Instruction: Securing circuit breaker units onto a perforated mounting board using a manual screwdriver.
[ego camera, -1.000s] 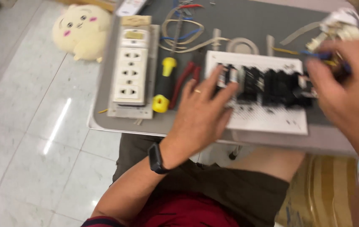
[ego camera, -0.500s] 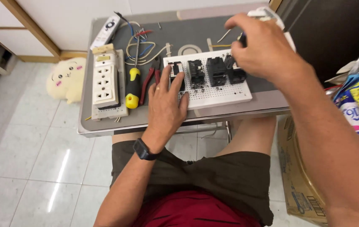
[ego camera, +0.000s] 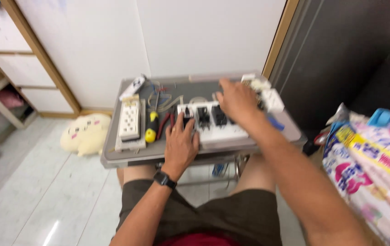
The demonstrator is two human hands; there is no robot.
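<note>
At frame centre, my left hand (ego camera: 180, 145) lay flat, open, steadying the white board of black switch modules (ego camera: 213, 123). My right hand (ego camera: 237, 101) reached over its far edge; grip unclear. I judged wiring underway; a firm hold came next.

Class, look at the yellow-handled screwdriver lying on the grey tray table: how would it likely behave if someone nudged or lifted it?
The screwdriver looks stiff, so it should lift as one rigid piece. Its rounded handle suggests it may roll if nudged sideways, though the white socket strip and red-handled pliers on either side would probably stop it. It seems light for one hand.

The counter (ego camera: 113, 157) is crowded: power strip (ego camera: 129, 120) and screwdriver (ego camera: 151, 127) fill the left, white board (ego camera: 222, 132) the middle; only the near-left edge lies bare.
</note>
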